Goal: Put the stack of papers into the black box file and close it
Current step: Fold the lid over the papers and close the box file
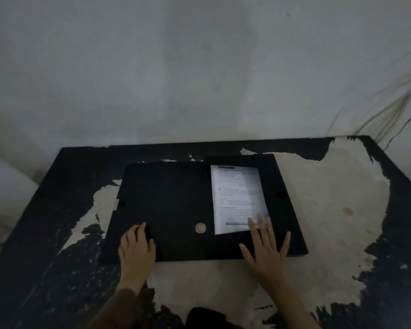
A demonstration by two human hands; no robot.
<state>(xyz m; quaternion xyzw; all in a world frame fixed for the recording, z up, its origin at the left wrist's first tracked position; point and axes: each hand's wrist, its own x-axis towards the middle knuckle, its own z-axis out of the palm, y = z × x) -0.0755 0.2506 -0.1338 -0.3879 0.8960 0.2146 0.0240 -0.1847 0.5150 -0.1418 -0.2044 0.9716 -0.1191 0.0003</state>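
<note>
Nearest the camera, the left hand (136, 245) lies palm down with fingers loosely curled on the near left corner of the flat black cardboard box file (176, 205), gripping nothing. It lies open on the worn black table (342, 210), long axis running left to right. Inside its right half, the white printed paper stack (237, 198) points away, seemingly flat. The right hand (266, 248) rests spread, fingertips on the stack's near edge.
</note>
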